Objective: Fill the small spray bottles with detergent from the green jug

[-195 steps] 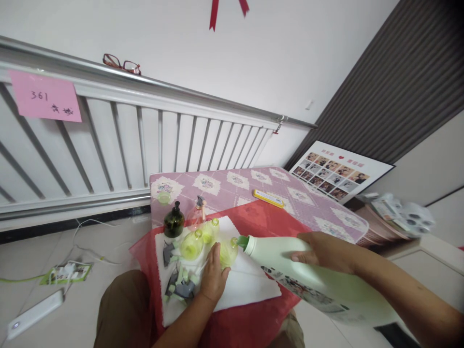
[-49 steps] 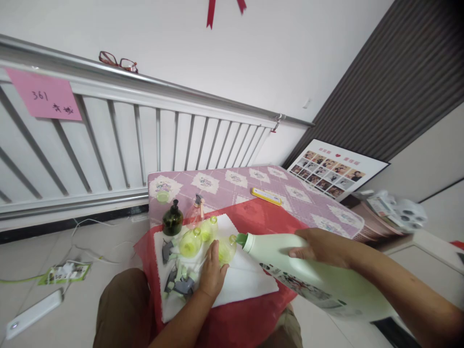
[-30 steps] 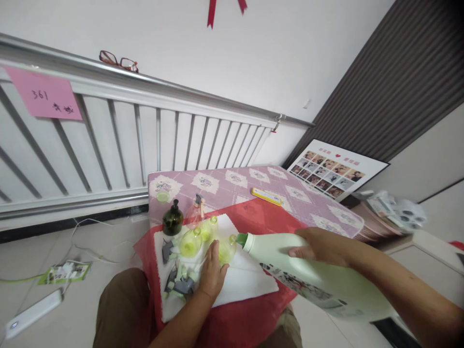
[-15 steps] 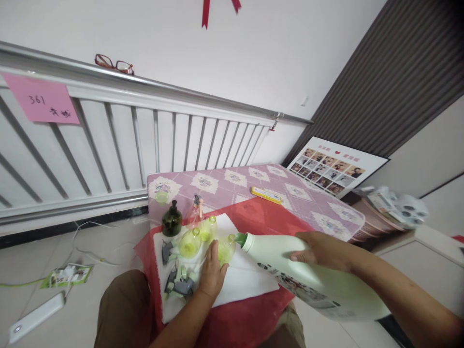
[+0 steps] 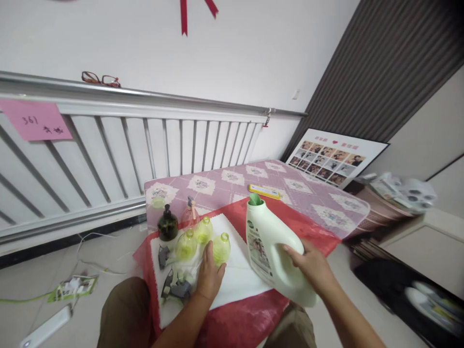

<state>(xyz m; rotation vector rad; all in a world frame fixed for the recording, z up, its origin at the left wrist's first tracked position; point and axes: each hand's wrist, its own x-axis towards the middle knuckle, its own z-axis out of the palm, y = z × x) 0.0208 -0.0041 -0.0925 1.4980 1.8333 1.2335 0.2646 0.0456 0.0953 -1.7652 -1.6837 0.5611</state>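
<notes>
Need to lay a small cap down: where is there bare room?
The white cloth is bare between the left hand and the jug. The patterned cover is bare between the radiator and the yellow case. Crowded around the cloth's left side: three yellow-green bottles, the dark bottle, grey spray heads.

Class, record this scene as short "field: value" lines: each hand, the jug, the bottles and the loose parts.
Left hand: against the rightmost yellow-green bottle
Right hand: holding the pale green jug by its handle
Jug pose: mouth up, leaning
Yellow-green bottles: three, necks uncapped
Loose parts: gray spray heads on white cloth
Other bottles: dark pump bottle, pink spray bottle
</notes>
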